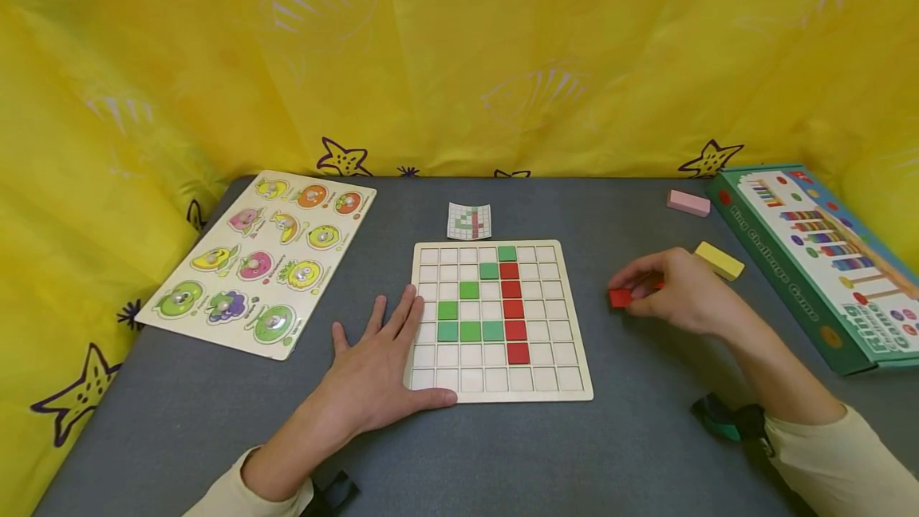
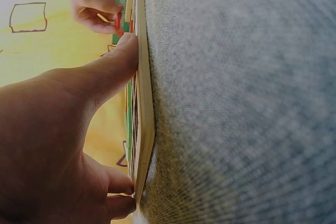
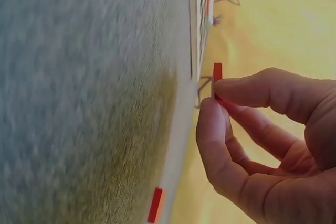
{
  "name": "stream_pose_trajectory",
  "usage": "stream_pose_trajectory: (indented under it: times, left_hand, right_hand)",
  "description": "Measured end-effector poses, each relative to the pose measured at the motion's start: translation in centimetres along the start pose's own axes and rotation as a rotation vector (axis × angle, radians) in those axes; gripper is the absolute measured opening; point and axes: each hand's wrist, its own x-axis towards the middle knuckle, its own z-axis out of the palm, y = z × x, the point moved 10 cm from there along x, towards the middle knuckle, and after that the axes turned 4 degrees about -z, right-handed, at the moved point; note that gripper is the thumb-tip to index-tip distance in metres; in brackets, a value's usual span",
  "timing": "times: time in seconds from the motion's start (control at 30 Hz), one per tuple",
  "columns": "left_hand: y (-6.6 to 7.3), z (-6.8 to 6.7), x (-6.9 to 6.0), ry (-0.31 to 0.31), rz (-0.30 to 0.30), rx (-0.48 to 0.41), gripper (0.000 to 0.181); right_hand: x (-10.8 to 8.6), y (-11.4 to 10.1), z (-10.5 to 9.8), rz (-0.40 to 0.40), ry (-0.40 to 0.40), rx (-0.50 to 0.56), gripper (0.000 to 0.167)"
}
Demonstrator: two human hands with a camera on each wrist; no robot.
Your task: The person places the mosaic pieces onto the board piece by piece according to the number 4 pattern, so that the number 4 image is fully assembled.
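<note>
A white grid board (image 1: 542, 379) lies flat on the table, with green tiles (image 1: 470, 331) set in a stepped outline and a column of red tiles (image 1: 513, 309). Spread over its lower left edge, my left hand (image 1: 373, 377) rests with straight fingers; the thumb lies along the near edge. To the right of the board, my right hand (image 1: 678, 294) pinches a thin red tile (image 3: 218, 73) between thumb and fingers, above the table. Another red tile (image 3: 156, 205) lies on the table beneath that hand, mostly hidden by it in the head view.
Behind the board stands a small pattern card (image 1: 469, 222). A fruit puzzle board (image 1: 287, 343) lies at the left. On the right are a yellow block (image 1: 719, 261), a pink block (image 1: 688, 203) and a green game box (image 1: 782, 270). A yellow curtain (image 1: 431, 62) hangs behind.
</note>
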Motion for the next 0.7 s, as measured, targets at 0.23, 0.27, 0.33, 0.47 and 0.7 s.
stream_pose_trajectory:
  times: [0.23,0.27,0.33,0.47,0.7]
  left_hand:
    - [0.0,0.0,0.1,0.005,0.002,0.001,0.13]
    - [0.0,0.0,0.1,0.007,0.002,0.002,0.13]
    - [-0.1,0.0,0.1,0.008,0.001,0.002,0.13]
    - [-0.1,0.1,0.2,0.004,0.001,0.001,0.13]
    - [0.0,0.2,0.3,-0.007,-0.003,-0.003,0.131]
  right_hand:
    - [-0.1,-1.6,0.7,-0.039,-0.005,0.016,0.027]
    - [-0.1,-1.8,0.8,-0.043,-0.006,0.018,0.026]
    - [-0.2,-2.3,1.0,-0.053,-0.006,0.022,0.026]
    - [-0.3,-2.8,1.4,-0.061,-0.005,0.037,0.024]
    - [-0.4,-4.0,2.8,-0.078,-0.022,0.107,0.023]
